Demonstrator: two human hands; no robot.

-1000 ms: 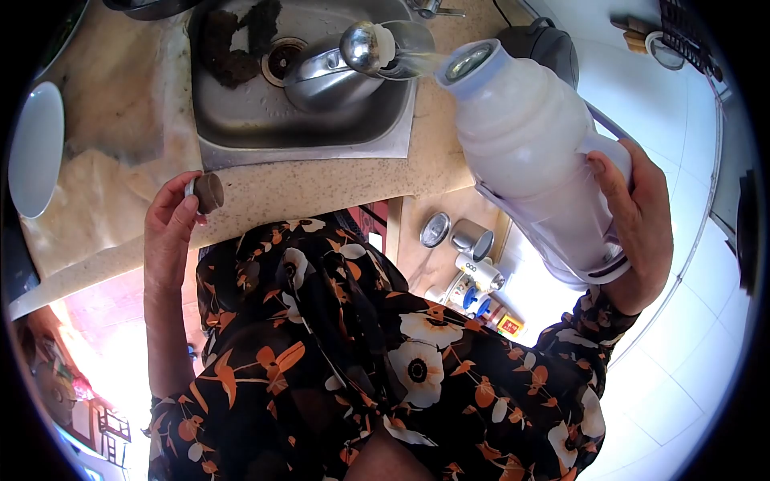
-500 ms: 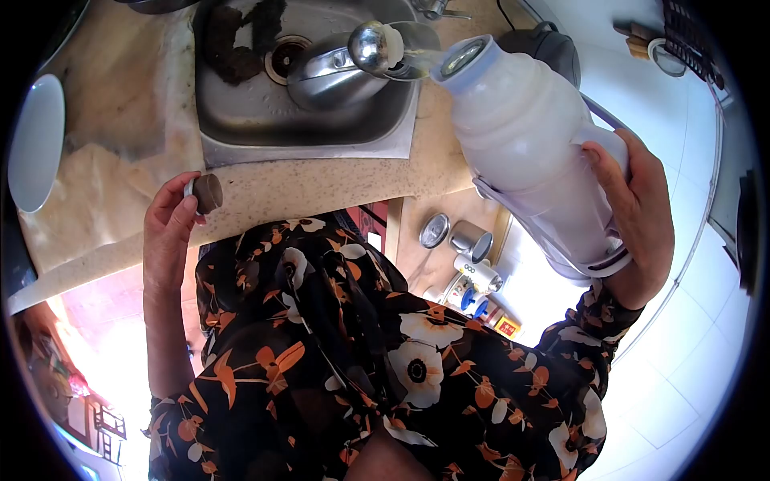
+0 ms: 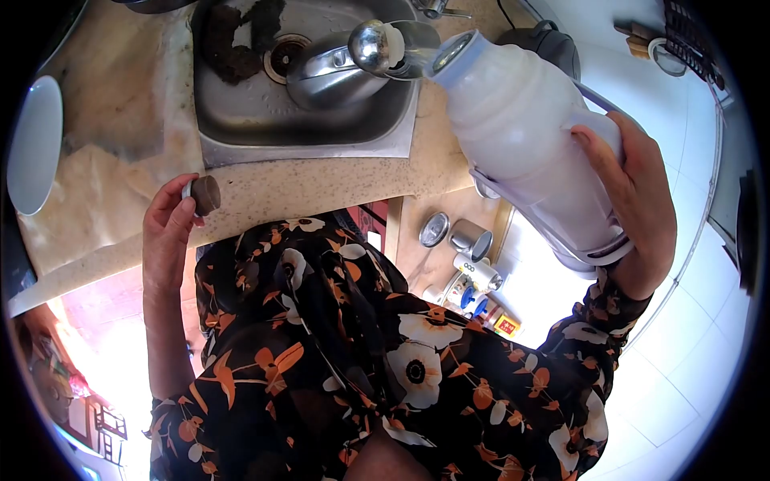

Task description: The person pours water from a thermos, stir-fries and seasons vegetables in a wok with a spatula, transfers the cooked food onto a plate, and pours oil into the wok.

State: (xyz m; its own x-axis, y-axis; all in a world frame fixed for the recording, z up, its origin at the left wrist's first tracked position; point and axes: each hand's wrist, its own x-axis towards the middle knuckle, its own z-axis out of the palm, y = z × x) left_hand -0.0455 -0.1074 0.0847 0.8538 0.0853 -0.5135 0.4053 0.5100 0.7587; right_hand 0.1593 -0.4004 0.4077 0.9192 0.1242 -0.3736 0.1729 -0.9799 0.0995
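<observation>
My left hand (image 3: 170, 228) pinches a brown cork stopper (image 3: 206, 196) near the counter's front edge. Over on the right, my right hand (image 3: 638, 188) grips a large whitish thermos flask (image 3: 513, 120) by its handle side. The flask is tilted, with its open mouth (image 3: 455, 54) pointing left towards a shiny metal kettle (image 3: 333, 76) in the sink. A clear, see-through rim (image 3: 419, 44) shows between the kettle and the flask's mouth. Whether liquid is running there now, I cannot tell.
Around the kettle is the steel sink (image 3: 297, 136), with dark cloths (image 3: 233, 60) at its left. A white plate (image 3: 36, 144) lies on the counter (image 3: 321, 180). Below right, a metal cup (image 3: 469, 239) and several small containers stand on a lower surface. A dark appliance (image 3: 545, 52) sits behind the flask.
The flask has shifted slightly left and up, its mouth closer to the kettle, and my right hand has moved with it. The stopper and my left hand stay nearly still.
</observation>
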